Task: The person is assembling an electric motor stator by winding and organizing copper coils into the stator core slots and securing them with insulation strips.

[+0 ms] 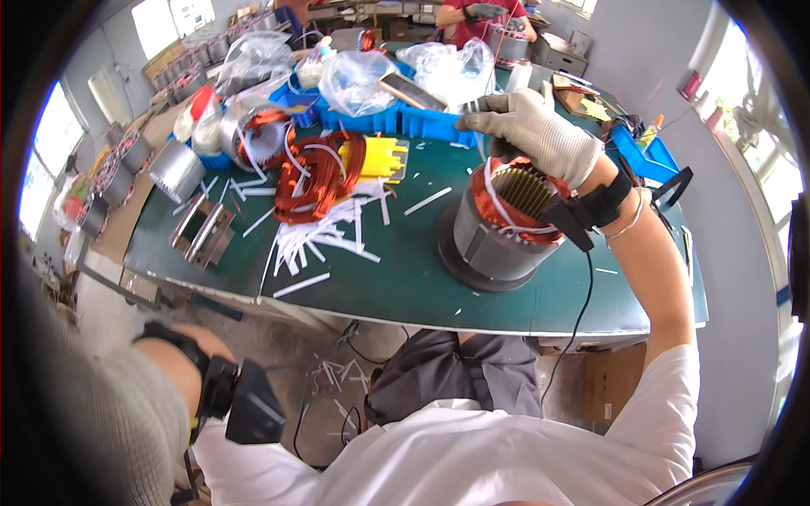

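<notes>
Copper-wound grey stator, white-tied, upright

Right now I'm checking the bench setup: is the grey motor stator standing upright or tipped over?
Upright: the stator stands on its end on the green table, its bore facing up.

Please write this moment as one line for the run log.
right hand: gloved, grips metal tool above motor stator | left hand: out of view, below green table | copper coils: beside stator
</notes>
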Available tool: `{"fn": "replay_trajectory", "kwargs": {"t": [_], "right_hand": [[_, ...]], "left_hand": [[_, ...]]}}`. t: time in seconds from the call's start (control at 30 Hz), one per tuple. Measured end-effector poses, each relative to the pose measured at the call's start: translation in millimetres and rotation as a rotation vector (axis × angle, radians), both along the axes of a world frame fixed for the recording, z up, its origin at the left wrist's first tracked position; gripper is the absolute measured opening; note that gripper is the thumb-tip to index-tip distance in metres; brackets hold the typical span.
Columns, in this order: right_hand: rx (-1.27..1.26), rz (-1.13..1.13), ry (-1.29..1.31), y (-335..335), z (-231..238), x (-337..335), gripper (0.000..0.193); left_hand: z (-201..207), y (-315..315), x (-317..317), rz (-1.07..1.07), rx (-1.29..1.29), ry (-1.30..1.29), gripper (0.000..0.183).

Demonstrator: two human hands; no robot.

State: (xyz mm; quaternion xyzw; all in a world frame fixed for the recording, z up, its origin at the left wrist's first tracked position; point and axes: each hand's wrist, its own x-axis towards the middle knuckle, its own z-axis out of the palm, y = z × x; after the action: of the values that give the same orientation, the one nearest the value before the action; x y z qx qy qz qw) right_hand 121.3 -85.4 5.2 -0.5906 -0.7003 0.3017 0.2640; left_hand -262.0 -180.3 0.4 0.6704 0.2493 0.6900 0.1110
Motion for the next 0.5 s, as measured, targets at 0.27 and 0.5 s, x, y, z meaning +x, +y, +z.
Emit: {"fn": "replay_trajectory", "kwargs": {"t": [0.27,0.5], "right_hand": [[0.619,0.043,0.040,-32,37,9,0.034],[0.983,0.063,0.612,-59,85,8,0.025]], "left_hand": [[-6,74,92,0.405,-0.030,0.163,0.026],[-42,133,237,-0.657,-0.452,0.185,0.035]]}}
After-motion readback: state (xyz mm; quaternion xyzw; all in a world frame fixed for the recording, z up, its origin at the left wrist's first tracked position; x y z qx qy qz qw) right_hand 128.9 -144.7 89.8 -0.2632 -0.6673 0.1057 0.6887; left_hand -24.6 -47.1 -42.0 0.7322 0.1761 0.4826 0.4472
